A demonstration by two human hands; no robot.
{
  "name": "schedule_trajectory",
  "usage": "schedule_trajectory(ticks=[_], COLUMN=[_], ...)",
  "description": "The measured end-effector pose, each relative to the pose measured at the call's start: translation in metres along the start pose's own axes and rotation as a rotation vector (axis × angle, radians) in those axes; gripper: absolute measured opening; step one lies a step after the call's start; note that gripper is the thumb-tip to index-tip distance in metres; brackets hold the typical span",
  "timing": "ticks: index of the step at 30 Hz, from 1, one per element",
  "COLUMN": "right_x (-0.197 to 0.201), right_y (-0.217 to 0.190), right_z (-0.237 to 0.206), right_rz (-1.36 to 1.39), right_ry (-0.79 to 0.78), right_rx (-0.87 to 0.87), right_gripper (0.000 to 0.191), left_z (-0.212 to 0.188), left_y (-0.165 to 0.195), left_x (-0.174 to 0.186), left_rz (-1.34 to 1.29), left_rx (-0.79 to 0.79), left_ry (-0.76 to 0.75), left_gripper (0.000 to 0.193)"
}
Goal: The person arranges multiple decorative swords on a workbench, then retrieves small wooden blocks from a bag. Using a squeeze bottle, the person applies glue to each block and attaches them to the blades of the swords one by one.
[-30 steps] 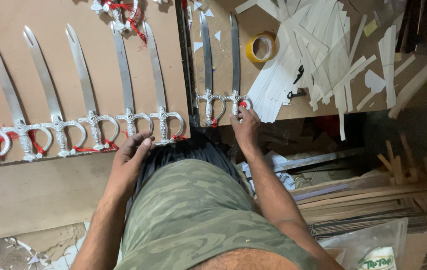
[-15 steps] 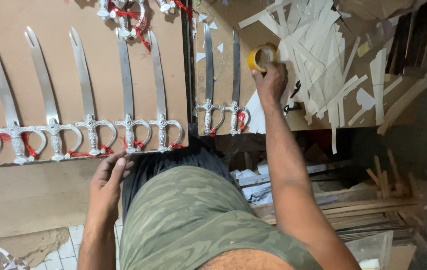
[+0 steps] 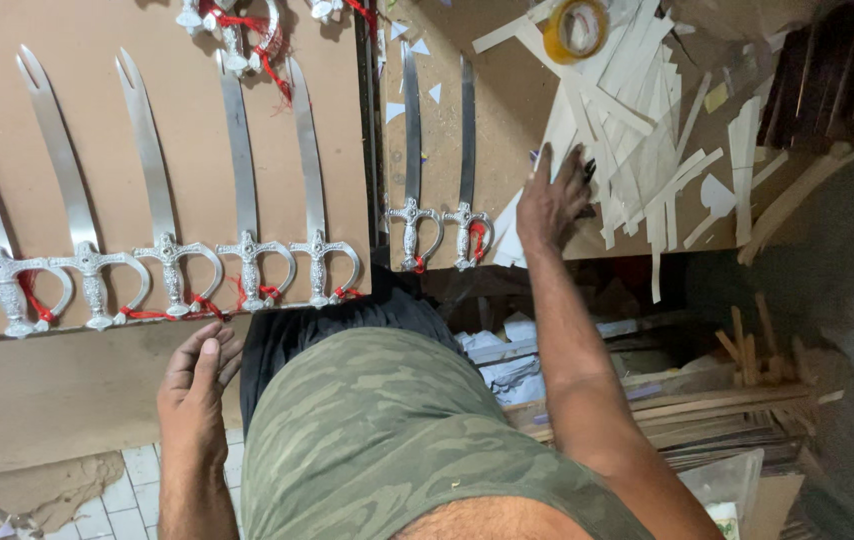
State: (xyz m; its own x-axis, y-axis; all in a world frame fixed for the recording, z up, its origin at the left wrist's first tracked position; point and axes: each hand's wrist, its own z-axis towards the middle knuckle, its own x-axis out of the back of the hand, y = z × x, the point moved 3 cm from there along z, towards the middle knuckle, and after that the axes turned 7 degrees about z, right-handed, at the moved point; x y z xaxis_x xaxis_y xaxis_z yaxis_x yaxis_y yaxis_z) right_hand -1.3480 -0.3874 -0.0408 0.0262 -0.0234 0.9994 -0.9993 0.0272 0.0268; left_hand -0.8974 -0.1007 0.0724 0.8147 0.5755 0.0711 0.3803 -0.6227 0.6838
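My right hand (image 3: 552, 205) reaches out over a heap of white paper strips (image 3: 647, 130) on the right brown board. Its fingers are spread, with the tips at a small dark object (image 3: 588, 171) lying among the strips. I cannot tell whether they grip it. Two silver swords (image 3: 467, 140) with ornate hilts lie just left of this hand. My left hand (image 3: 197, 390) hovers open and holds nothing, below the front edge of the left board (image 3: 67, 390). A row of several silver swords (image 3: 242, 170) with red cord at the hilts lies on that board.
A yellow tape roll (image 3: 575, 25) sits at the top of the strip heap. Wooden slats and paper scraps (image 3: 687, 400) are stacked under the right board. Dark wooden pieces (image 3: 827, 80) lie far right. Tiled floor (image 3: 137, 480) shows at the lower left.
My right hand went from the sword hilts up to the tape roll, then came down onto the paper strips. My left hand dropped away from the board's front edge.
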Motion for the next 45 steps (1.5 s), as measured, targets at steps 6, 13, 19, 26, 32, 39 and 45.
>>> schedule_trajectory(ticks=[6, 13, 19, 26, 32, 39, 45], right_x=[-0.016, 0.005, 0.072, 0.103, 0.126, 0.14, 0.149], right_y=[0.06, 0.065, -0.028, -0.283, -0.433, -0.449, -0.432], right_z=[-0.001, 0.013, 0.025, 0.055, 0.112, 0.137, 0.116], right_rz=[-0.012, 0.229, 0.166, 0.923, 0.507, 0.51, 0.485], right_ry=[-0.098, 0.012, 0.155, 0.23, 0.472, -0.001, 0.329], right_rx=[-0.013, -0.388, -0.014, 0.501, 0.575, 0.245, 0.528], right_gripper=[0.058, 0.063, 0.035, 0.033, 0.054, 0.047, 0.054], left_z=[0.011, 0.012, 0.005, -0.006, -0.03, -0.041, -0.028], left_y=[0.006, 0.014, 0.007, 0.005, 0.005, -0.023, -0.008], left_x=[0.008, 0.019, 0.046, 0.05, 0.069, 0.098, 0.098], left_rz=[0.024, 0.046, -0.005, -0.035, 0.006, -0.134, -0.091], left_rx=[0.002, -0.032, -0.012, -0.086, -0.118, -0.075, -0.09], left_ry=[-0.024, -0.019, 0.07, 0.062, 0.164, 0.27, 0.222], left_gripper=[0.038, 0.038, 0.038, 0.037, 0.038, 0.039, 0.038])
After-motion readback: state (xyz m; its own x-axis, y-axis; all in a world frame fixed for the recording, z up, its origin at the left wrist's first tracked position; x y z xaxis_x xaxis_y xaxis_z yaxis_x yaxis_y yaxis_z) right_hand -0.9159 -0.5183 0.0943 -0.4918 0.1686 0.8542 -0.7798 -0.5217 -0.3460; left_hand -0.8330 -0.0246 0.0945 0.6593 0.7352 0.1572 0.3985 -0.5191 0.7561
